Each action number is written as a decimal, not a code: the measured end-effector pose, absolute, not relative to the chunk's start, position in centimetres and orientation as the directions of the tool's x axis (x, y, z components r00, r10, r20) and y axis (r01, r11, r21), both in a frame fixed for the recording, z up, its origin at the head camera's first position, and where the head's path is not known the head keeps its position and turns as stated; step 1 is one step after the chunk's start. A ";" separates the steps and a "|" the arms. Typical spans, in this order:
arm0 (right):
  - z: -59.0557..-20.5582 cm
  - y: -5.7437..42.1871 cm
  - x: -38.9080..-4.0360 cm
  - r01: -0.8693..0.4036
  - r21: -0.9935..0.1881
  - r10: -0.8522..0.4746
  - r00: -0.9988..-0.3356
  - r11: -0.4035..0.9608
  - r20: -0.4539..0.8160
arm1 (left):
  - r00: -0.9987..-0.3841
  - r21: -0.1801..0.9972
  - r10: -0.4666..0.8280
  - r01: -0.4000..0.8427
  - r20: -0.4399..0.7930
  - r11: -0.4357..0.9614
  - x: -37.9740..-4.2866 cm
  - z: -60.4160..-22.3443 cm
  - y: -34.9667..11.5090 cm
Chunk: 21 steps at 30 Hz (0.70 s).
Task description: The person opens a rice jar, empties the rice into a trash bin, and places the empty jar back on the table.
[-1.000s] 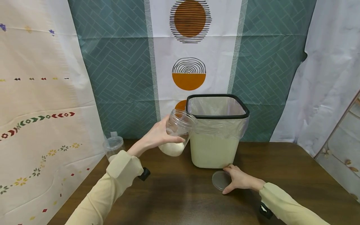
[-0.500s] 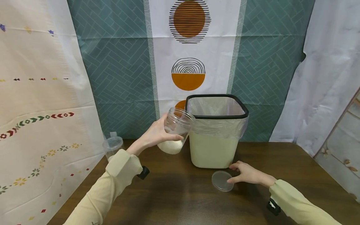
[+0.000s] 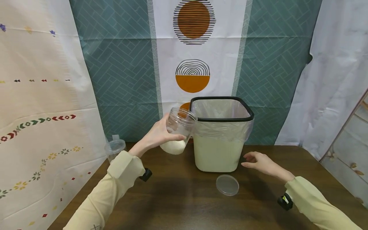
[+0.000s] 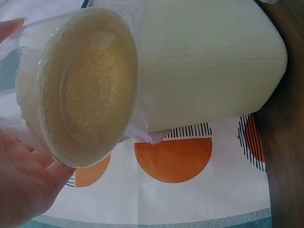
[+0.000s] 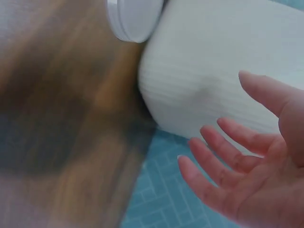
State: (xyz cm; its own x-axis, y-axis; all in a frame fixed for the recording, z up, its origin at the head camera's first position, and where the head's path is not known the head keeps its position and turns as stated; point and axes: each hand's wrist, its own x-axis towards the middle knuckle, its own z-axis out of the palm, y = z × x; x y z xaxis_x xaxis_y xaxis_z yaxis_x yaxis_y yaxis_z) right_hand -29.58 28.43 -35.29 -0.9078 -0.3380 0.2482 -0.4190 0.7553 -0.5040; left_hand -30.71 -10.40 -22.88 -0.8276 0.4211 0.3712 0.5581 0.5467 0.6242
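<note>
My left hand (image 3: 159, 132) grips a clear wide-mouthed jar (image 3: 181, 124) around its side, tilted with its mouth toward the bin. A pale, grainy substance (image 4: 95, 85) lies in the bottom of the jar; its exact kind I cannot tell. The jar has no lid on it. On the table in front of the bin lies a clear round lid (image 3: 227, 185). My right hand (image 3: 261, 163) hovers to the right of the bin, fingers loosely bent and holding nothing, apart from the lid. The right wrist view shows its palm and spread fingers (image 5: 209, 190).
A cream bin (image 3: 218, 155) with a black rim and a clear liner bag stands at the back of the brown wooden table (image 3: 184, 207). Another clear container (image 3: 115, 148) with a lid stands at the left edge, partly behind the left arm. Patterned cloths hang behind.
My right hand has let go of the lid and risen away to the right, leaving it on the table. My left hand has lifted the jar slightly up and left.
</note>
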 end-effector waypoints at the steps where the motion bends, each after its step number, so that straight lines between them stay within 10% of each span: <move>1: -35.0 28.6 -29.6 -0.422 -0.502 -0.333 -0.906 0.755 0.260 | -0.830 0.626 0.417 0.555 0.371 0.547 -30.7 -22.9 -10.4; 21: -27.3 30.2 -29.8 -0.317 -0.497 -0.162 -0.930 0.808 0.330 | -0.822 0.610 0.393 0.569 0.412 0.551 -31.5 -22.2 -10.8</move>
